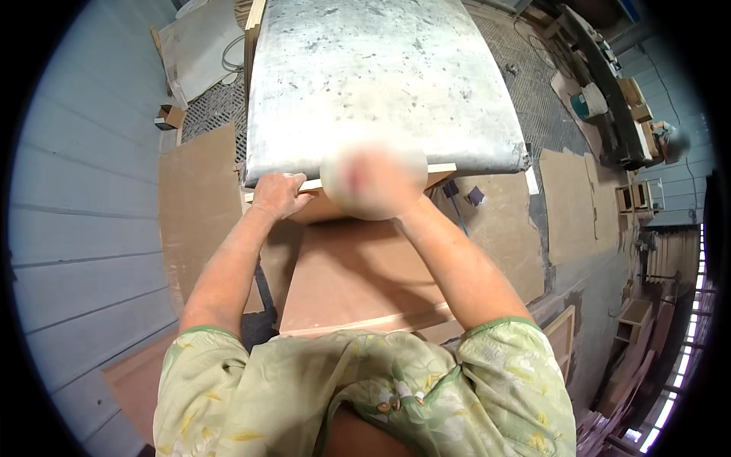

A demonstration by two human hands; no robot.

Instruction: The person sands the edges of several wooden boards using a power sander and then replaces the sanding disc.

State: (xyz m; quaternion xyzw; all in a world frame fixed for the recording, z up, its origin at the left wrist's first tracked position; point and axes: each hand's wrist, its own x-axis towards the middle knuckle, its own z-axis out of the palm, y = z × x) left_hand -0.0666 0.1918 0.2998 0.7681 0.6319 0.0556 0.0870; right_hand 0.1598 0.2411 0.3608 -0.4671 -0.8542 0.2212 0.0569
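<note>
My left hand [278, 194] grips the near left part of a wooden panel [324, 209], its fingers curled over the pale upper edge. The panel stands tilted against the near end of a worktable [381, 99] covered in spotted grey-white cloth. My right hand [384, 183] is over the middle of the same edge, inside a round blurred patch. A reddish spot shows there, but the fingers and anything in them cannot be made out. Below the hands, close to my body, a larger flat reddish-brown board [358, 274] lies partly in shadow.
Brown cardboard sheets [199, 221] cover the floor on both sides. Upright boards [253, 38] line the table's far left edge. A small dark purple pad [476, 196] lies right of the panel. At the far right are a long dark bench [601, 91] and a bucket [590, 101].
</note>
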